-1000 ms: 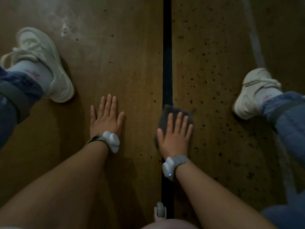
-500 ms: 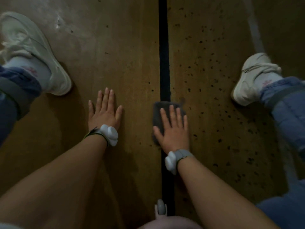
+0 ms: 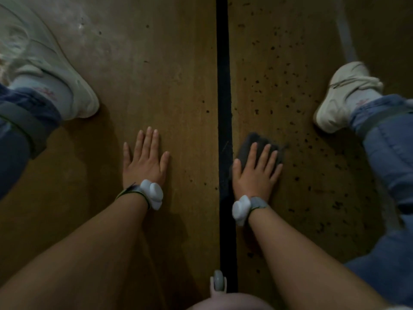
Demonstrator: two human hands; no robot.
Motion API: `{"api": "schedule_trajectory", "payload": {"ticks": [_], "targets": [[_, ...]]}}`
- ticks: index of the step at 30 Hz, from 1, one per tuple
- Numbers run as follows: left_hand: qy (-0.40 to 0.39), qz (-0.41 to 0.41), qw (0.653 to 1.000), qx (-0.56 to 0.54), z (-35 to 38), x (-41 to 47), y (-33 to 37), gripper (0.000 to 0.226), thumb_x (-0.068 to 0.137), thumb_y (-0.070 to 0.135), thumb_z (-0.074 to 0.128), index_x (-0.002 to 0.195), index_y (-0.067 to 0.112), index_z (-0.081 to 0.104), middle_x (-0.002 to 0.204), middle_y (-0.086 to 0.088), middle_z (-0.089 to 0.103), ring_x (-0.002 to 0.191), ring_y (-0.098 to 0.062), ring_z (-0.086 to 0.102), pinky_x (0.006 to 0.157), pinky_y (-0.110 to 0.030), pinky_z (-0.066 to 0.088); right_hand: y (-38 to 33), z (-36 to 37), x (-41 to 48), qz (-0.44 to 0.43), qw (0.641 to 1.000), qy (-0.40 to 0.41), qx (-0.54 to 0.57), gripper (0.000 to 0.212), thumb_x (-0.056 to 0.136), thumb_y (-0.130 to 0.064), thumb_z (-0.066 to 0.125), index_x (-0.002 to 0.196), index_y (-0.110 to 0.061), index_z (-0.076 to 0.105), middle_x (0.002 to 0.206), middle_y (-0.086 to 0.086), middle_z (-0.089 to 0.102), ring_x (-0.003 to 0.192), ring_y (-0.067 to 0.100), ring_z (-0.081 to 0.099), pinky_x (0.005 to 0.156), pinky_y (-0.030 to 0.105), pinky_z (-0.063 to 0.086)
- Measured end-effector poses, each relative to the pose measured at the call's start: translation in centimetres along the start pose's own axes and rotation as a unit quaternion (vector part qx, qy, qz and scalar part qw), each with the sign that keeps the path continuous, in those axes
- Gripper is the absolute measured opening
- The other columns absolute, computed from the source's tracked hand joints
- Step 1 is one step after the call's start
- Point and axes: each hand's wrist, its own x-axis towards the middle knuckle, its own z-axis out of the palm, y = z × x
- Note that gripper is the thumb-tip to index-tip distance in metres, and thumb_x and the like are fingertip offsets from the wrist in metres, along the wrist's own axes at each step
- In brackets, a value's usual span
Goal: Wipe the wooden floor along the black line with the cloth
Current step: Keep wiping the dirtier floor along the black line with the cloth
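A black line (image 3: 223, 86) runs straight up the brown wooden floor (image 3: 169, 74). Just to the right of it lies a dark grey cloth (image 3: 256, 139). My right hand (image 3: 254, 175) is pressed flat on the cloth with its fingers spread, and covers the cloth's near half. The cloth's left edge touches the line or lies just beside it. My left hand (image 3: 144, 164) rests flat on the bare floor to the left of the line, fingers apart, with nothing in it. Both wrists wear white bands.
Many dark specks (image 3: 290, 90) dot the floor to the right of the line. My white shoes stand on both sides, the left shoe (image 3: 51, 70) and the right shoe (image 3: 342, 92), with jeans legs beside them. A pale stripe (image 3: 345, 36) crosses the top right.
My right hand has slid the cloth to the right, from on top of the black line to just beside it. The left hand stays planted on the floor.
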Motion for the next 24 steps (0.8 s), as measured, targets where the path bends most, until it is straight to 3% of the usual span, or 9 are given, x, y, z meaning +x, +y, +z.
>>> {"api": "schedule_trajectory", "payload": {"ticks": [6,9,11,15,19,24], "targets": [[-0.005,-0.005,1.000,0.002,0.0,-0.1,0.2,0.061,0.102,0.051,0.009,0.152,0.028,-0.017,0.158,0.010,-0.025,0.143,-0.008,-0.026,0.118,-0.045,-0.015,-6.2,0.9,-5.6,-0.161,0.985,-0.061,-0.023,0.070,0.095,-0.058,0.001,0.151,-0.023,-0.022,0.158,0.015,-0.026,0.146,0.035,-0.024,0.116,0.058,-0.014],[0.004,-0.006,1.000,0.001,-0.1,0.0,0.2,0.060,0.103,0.048,0.011,0.154,0.027,-0.014,0.159,0.010,-0.023,0.144,-0.007,-0.025,0.118,-0.043,-0.016,-7.4,2.1,-7.5,-0.237,0.969,-0.061,-0.029,0.072,0.094,-0.058,0.004,0.154,-0.022,-0.013,0.161,0.016,-0.019,0.147,0.036,-0.020,0.116,0.060,-0.011],[0.011,-0.008,1.000,0.004,-0.1,0.0,0.2,0.059,0.103,0.047,0.011,0.154,0.027,-0.012,0.160,0.010,-0.021,0.144,-0.007,-0.024,0.118,-0.043,-0.016,-7.2,2.4,-7.7,-0.258,0.964,-0.060,-0.024,0.073,0.094,-0.059,0.008,0.154,-0.022,-0.009,0.162,0.014,-0.015,0.149,0.035,-0.017,0.117,0.059,-0.008],[-0.004,-0.007,1.000,0.006,-0.1,0.1,0.2,0.062,0.102,0.050,0.010,0.154,0.027,-0.015,0.159,0.010,-0.024,0.144,-0.009,-0.026,0.118,-0.044,-0.015,-5.8,1.8,-6.6,-0.278,0.957,-0.077,-0.038,0.073,0.093,-0.066,0.006,0.151,-0.030,-0.021,0.160,0.007,-0.027,0.146,0.027,-0.028,0.119,0.053,-0.011],[0.005,0.012,1.000,-0.015,-0.1,-1.1,-0.5,0.064,0.101,0.054,0.013,0.152,0.029,-0.017,0.159,0.009,-0.025,0.144,-0.010,-0.026,0.117,-0.043,-0.018,-2.4,1.1,-5.0,-0.201,0.976,-0.077,-0.033,0.071,0.094,-0.067,0.007,0.147,-0.034,-0.026,0.158,0.003,-0.031,0.146,0.023,-0.027,0.119,0.049,-0.013],[-0.012,0.015,1.000,0.002,1.0,-3.7,-1.2,0.067,0.099,0.058,0.010,0.151,0.031,-0.020,0.157,0.010,-0.028,0.143,-0.008,-0.028,0.118,-0.043,-0.016,4.4,0.4,-3.7,-0.036,0.999,-0.025,-0.002,0.072,0.094,-0.066,0.005,0.154,-0.031,-0.011,0.164,0.006,-0.010,0.151,0.026,-0.012,0.121,0.050,-0.004]]}}
